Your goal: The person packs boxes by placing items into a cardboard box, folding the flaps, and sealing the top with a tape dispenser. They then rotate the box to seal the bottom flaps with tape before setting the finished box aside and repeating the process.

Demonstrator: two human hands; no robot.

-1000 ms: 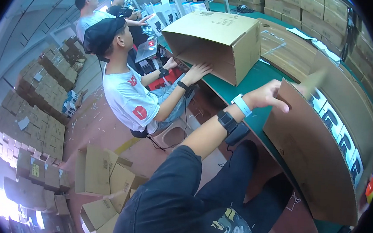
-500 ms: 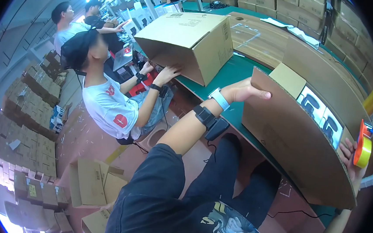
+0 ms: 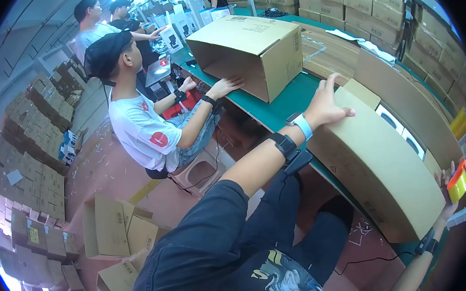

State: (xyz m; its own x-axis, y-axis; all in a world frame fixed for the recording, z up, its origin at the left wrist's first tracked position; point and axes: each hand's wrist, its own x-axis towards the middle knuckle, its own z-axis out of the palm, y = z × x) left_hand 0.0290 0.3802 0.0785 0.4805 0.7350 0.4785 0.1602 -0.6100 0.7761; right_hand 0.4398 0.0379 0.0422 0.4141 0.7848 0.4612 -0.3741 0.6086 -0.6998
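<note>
A long brown carton (image 3: 373,173) stands on the bench in front of me, with its near flap tilted inward over the opening. White boxes (image 3: 401,130) with pictures on them show in the gap that is left. My left hand (image 3: 329,105) is at the carton's left end, fingers spread, with the thumb by the flap's edge and nothing held. At the carton's right end my right hand (image 3: 448,190) holds an orange tape dispenser (image 3: 459,182) with a yellow roll. Its fingers reach up by the carton's end and are partly hidden by the dispenser.
Another open carton (image 3: 251,48) lies on the green bench (image 3: 268,111) to the left, with a seated co-worker's hand (image 3: 226,86) at its edge. The co-worker (image 3: 136,121) sits close to my left arm. Empty cartons (image 3: 109,229) and stacked cartons (image 3: 28,168) stand on the floor.
The near flap has swung from upright to tilted inward, covering more of the white boxes. My left hand has moved right, with its fingers now raised. My right hand has shifted slightly with the dispenser.
</note>
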